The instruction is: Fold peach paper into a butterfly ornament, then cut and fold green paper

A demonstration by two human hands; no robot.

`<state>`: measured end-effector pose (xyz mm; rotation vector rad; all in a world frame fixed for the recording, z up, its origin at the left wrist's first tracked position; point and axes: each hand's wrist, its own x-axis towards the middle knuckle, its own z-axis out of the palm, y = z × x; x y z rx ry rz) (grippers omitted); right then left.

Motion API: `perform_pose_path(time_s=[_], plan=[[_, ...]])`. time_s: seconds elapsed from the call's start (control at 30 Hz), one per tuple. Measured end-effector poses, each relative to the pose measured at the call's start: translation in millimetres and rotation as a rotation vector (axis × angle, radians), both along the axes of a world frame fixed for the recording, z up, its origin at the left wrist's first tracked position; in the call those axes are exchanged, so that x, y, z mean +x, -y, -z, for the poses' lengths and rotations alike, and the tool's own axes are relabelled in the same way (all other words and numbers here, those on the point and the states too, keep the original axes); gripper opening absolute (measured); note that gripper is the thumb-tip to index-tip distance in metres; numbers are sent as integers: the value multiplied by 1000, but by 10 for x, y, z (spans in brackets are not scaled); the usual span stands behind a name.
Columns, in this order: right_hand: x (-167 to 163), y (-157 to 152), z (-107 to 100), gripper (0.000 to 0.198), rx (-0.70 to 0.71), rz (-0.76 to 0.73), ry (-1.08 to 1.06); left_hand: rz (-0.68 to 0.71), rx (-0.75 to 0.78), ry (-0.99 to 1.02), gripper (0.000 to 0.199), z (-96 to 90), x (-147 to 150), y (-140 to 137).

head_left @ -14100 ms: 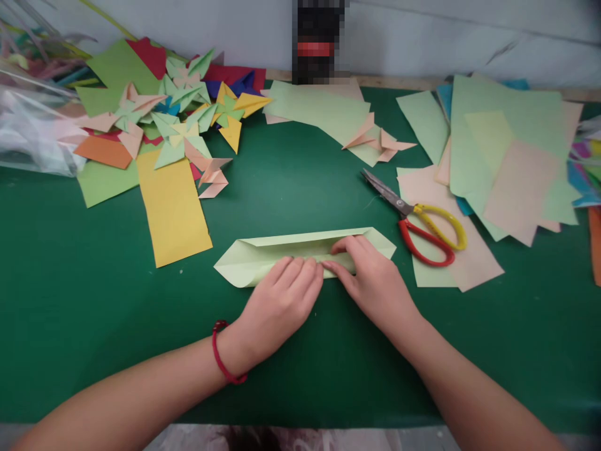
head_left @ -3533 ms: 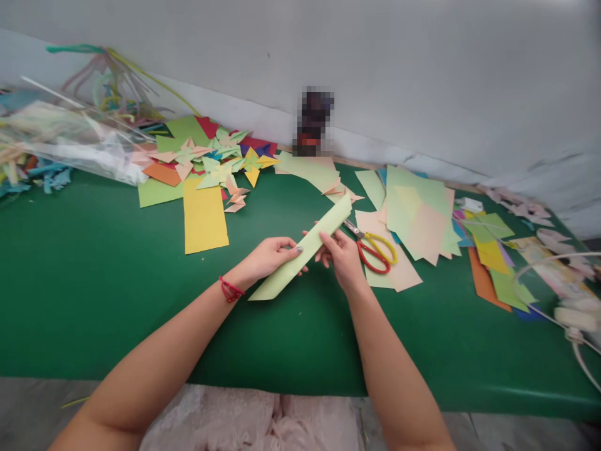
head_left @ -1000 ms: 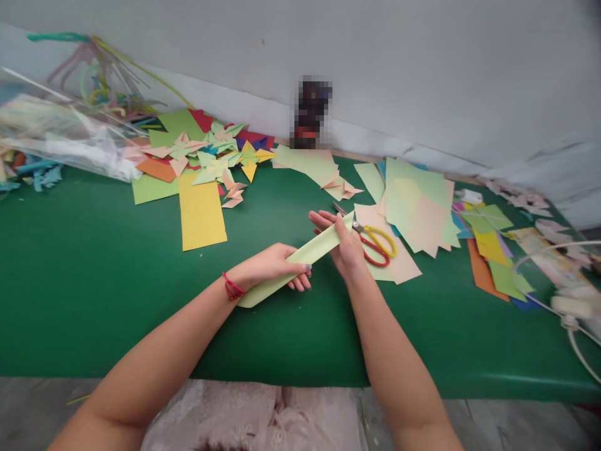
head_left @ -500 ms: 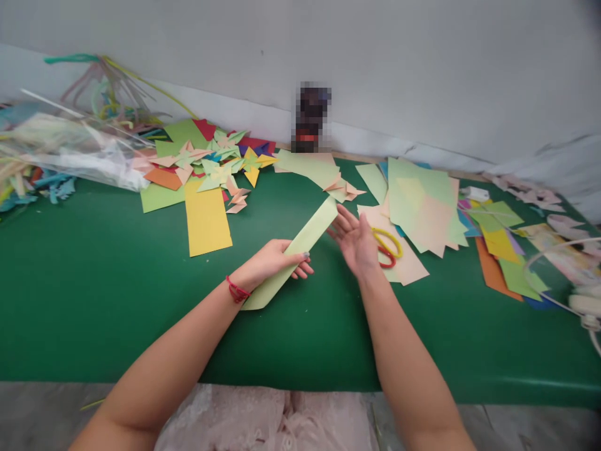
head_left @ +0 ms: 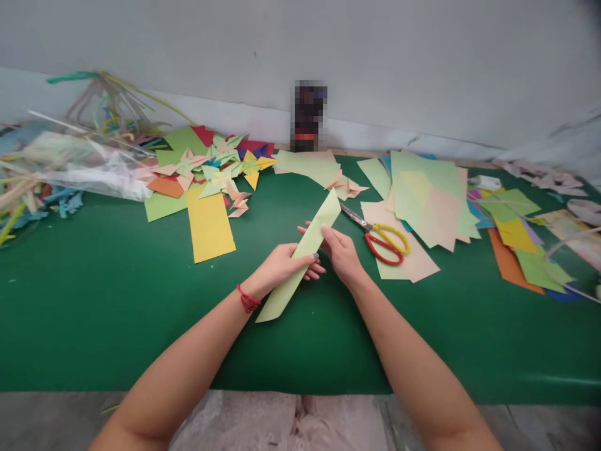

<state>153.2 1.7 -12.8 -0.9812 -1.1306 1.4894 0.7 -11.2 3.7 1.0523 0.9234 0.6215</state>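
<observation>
A folded strip of pale green paper (head_left: 307,250) is held slantwise above the green table. My left hand (head_left: 288,263) grips its middle, thumb on top and fingers underneath. My right hand (head_left: 339,250) has its thumb on the strip's right edge higher up, with the fingers behind the paper, partly hidden. Just right of the strip's upper end lie scissors (head_left: 375,235) with one yellow and one red handle, their handles over pale paper sheets (head_left: 417,263). Beyond the strip's tip sits a folded peach paper piece (head_left: 347,186).
Several folded paper shapes (head_left: 220,169) and a yellow sheet (head_left: 211,225) lie at the left. Farther left are pipe cleaners and clear plastic bags (head_left: 94,163). Pale sheets (head_left: 427,194) and coloured paper (head_left: 521,250) lie right. A blurred dark object (head_left: 308,119) stands against the wall.
My right hand has moved left and taken hold of the strip's upper part; before, it was open beside the tip. The scissors, partly covered by that hand earlier, now show fully.
</observation>
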Motion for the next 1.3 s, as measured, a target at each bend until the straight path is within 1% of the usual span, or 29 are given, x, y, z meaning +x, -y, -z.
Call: perform_pose_path(time_s=[0.07, 0.13, 0.23, 0.3, 0.43, 0.5, 0.57, 0.7, 0.83, 0.97, 1.1, 1.2, 1.3], plan=[[-14, 3, 10, 43, 16, 5, 58, -70, 81, -51, 28, -24, 13, 5], [-30, 9, 25, 43, 43, 16, 110, -118, 119, -89, 27, -52, 19, 7], [-49, 23, 40, 43, 74, 30, 150, -108, 80, -84, 21, -82, 15, 2], [-61, 37, 33, 44, 68, 22, 150, -88, 45, -65, 18, -88, 12, -2], [-92, 77, -17, 47, -1, -37, 105, -84, 20, -33, 13, -66, 26, -2], [-107, 95, -45, 46, -36, -61, 93, -75, 10, -23, 13, -42, 38, 0], [-114, 101, -69, 41, -25, -55, 93, -48, -16, -16, 16, -21, 40, -4], [-96, 81, -102, 36, 45, 22, 96, 44, -81, -4, 22, -25, 0, -30], [-55, 46, -112, 35, 32, 48, 19, 129, -131, -2, 24, -82, -65, -49], [26, -1, -105, 31, 46, 128, -71, 215, -165, -11, 27, -117, -113, -38], [139, -49, -102, 32, 31, 150, -64, 283, -181, -18, 29, -90, -162, -65], [252, -88, -114, 34, 41, 243, -45, 370, -208, -33, 30, -51, -216, -109], [411, -145, -125, 37, 37, 326, -11, 445, -201, -38, 31, -36, -271, -129]])
